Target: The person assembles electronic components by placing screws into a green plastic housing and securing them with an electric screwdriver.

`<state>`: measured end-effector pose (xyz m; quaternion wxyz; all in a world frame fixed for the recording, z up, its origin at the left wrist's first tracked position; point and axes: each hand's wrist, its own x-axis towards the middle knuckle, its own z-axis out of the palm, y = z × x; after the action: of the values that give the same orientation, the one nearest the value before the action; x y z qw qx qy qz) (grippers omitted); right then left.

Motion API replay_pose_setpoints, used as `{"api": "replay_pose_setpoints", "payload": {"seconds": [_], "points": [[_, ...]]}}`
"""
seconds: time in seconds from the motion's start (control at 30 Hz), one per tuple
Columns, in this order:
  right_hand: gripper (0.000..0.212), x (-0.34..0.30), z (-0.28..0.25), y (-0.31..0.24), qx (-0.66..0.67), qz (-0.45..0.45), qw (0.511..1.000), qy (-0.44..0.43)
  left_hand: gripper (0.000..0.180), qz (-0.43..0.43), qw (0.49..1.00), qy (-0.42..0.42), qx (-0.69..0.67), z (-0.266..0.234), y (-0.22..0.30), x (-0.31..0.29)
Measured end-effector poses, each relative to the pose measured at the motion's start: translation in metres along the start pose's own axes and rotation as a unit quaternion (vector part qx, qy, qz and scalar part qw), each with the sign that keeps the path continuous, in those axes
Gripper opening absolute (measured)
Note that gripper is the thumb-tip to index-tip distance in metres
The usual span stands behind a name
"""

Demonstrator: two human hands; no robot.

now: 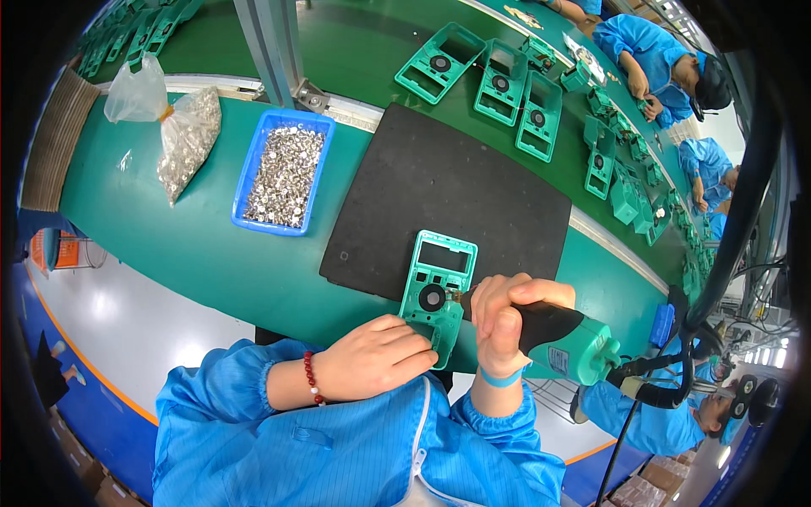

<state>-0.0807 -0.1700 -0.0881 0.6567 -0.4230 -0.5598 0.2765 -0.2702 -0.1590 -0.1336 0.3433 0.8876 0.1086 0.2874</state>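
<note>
A green plastic housing (420, 294) with a round black speaker (432, 297) and a rectangular window lies at the near edge of a black mat. My left hand (380, 357) holds the housing's lower left end, fingers curled over its edge. In my right hand (513, 317) is an electric screwdriver (553, 336), black at the grip and green at the back, lying nearly level. Its bit points left and meets the housing's right side beside the speaker. My right fingers partly cover the tool's front, and the exact contact point is too small to make out.
The black mat (448, 190) lies on a green bench. Left of it stand a blue bin (241, 190) of small metal parts and a tied clear bag (187, 139). Beyond a metal post (272, 51), more housings (439, 63) sit on a green belt. Co-workers (646, 59) sit along the right.
</note>
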Motion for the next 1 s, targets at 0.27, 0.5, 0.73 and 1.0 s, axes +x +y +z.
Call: {"api": "replay_pose_setpoints", "payload": {"seconds": [0.27,0.5,0.73,1.0], "points": [[0.034,-0.001,-0.012,0.015,-0.034,-0.019,0.998,-0.039,0.021,0.007,1.000,0.013,0.020,0.016,-0.009,0.000],[0.029,-0.006,-0.010,0.018,-0.041,-0.003,0.999,-0.008,0.021,0.008,1.000,0.004,0.006,0.016,-0.010,0.000],[0.039,-0.011,-0.004,0.006,0.032,0.068,0.995,0.064,0.015,-0.029,0.998,0.048,0.038,0.019,0.005,0.002],[0.038,-0.016,0.007,-0.043,0.183,0.014,0.982,0.055,0.020,-0.150,0.975,0.162,0.010,0.013,0.007,0.013]]}}
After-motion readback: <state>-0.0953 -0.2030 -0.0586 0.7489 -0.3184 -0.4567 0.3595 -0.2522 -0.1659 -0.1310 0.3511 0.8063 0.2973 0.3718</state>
